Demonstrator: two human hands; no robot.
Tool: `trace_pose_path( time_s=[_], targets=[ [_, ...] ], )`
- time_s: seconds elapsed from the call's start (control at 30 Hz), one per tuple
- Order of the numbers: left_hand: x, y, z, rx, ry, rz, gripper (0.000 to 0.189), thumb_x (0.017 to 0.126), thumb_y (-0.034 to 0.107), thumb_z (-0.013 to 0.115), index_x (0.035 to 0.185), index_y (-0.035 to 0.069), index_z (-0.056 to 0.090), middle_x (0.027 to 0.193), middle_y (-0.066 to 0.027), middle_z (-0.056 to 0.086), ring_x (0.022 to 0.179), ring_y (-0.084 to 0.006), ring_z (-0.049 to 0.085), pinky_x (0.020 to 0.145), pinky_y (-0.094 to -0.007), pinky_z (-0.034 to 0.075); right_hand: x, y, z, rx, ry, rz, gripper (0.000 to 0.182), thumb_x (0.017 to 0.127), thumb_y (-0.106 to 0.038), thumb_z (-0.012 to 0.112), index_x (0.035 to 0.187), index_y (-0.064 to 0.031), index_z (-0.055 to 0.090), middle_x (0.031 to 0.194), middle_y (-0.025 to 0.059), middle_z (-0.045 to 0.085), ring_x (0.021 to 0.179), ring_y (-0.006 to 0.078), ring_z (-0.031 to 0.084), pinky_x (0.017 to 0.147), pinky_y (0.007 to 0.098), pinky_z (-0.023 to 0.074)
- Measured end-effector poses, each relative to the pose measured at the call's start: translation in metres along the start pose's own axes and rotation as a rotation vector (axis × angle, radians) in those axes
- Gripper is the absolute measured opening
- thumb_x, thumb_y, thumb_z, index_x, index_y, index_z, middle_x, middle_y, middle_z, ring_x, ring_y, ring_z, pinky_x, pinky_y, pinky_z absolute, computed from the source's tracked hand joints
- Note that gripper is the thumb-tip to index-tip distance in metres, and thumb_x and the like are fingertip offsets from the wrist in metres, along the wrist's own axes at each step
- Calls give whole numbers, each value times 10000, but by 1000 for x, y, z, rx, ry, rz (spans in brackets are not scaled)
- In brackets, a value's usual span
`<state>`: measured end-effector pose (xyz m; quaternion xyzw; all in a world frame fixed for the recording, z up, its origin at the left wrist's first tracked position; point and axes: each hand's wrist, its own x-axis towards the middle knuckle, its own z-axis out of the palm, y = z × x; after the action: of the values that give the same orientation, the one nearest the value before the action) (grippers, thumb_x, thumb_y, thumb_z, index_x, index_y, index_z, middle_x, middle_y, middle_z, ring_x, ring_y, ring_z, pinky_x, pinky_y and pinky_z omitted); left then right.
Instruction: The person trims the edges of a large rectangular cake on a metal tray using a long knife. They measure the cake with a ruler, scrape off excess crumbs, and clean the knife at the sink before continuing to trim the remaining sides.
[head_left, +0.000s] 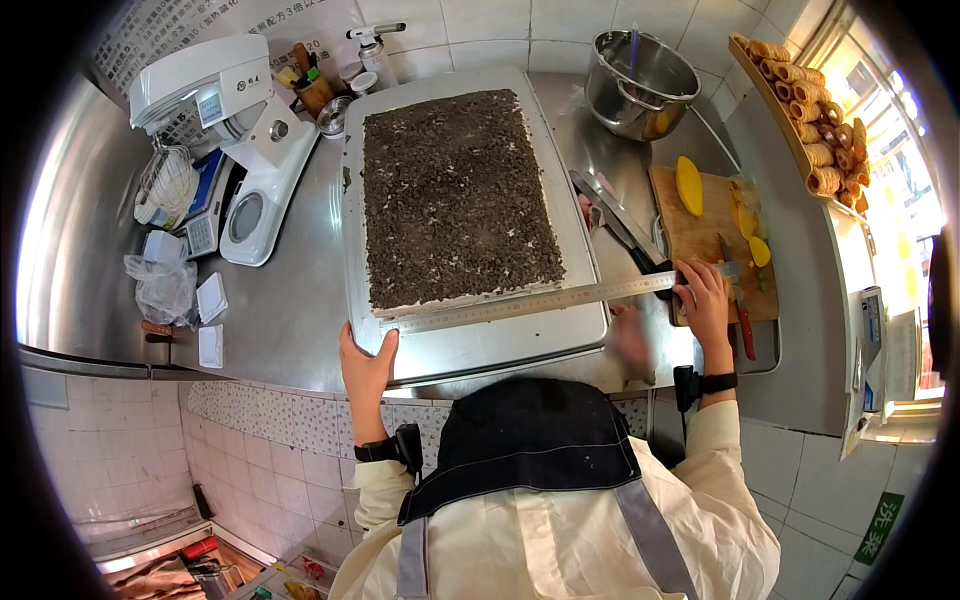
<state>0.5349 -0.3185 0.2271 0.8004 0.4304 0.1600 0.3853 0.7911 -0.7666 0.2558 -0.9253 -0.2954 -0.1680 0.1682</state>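
Observation:
A rectangular sheet cake (457, 199) covered in dark crumbs, with pale cream at its edges, lies on a metal tray (495, 341). Along the cake's near edge runs a long metal ruler (555, 298), slanting up to the right. My right hand (703, 300) grips the ruler near its right end, above the cutting board. At the tray's near left edge is my left hand (367, 360), thumb and fingers apart, its thumb close to the ruler's left end; whether it touches the ruler is unclear.
Right of the tray lie long knives (619, 217) and a wooden cutting board (701, 240) with mango pieces (688, 186) and a red-handled knife (744, 330). A steel pot (641, 86) stands behind. At left are a stand mixer (259, 150), a whisk (166, 176) and a plastic bag (161, 289).

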Motion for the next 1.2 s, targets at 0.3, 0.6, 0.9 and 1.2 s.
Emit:
trace_pose_path(
  time_s=[0.3, 0.6, 0.9, 1.2],
  targets=[
    [1, -2, 2, 18, 7, -4, 948, 672, 537, 728, 1335, -20, 342, 1302, -260, 422, 1204, -381, 427, 987, -425, 362, 0, -1, -1, -14, 1, -15, 353, 811, -228, 627, 1135, -89, 601, 1107, 71, 586, 1082, 275, 505, 915, 395, 371],
    [2, -5, 1, 19, 10, 6, 932, 672, 526, 729, 1335, -7, 347, 1301, -255, 427, 1193, -381, 439, 984, -423, 366, -2, -2, 1, -22, 10, -5, 360, 811, -249, 625, 1136, -95, 601, 1114, 64, 586, 1087, 272, 503, 911, 397, 371],
    [2, -2, 2, 20, 2, 1, 938, 670, 532, 728, 1335, -8, 346, 1302, -258, 425, 1199, -379, 436, 985, -424, 365, -3, -1, 0, -37, 1, 3, 369, 807, -258, 627, 1139, -99, 600, 1117, 57, 585, 1083, 271, 505, 915, 401, 372],
    [3, -12, 3, -4, 43, 6, 939, 667, 471, 757, 1318, -74, 356, 1301, -285, 430, 1211, -383, 427, 1009, -409, 349, 0, -2, 3, 62, 9, -8, 368, 787, -168, 643, 1145, -92, 601, 1120, 91, 584, 1079, 295, 505, 924, 403, 379]
  ],
)
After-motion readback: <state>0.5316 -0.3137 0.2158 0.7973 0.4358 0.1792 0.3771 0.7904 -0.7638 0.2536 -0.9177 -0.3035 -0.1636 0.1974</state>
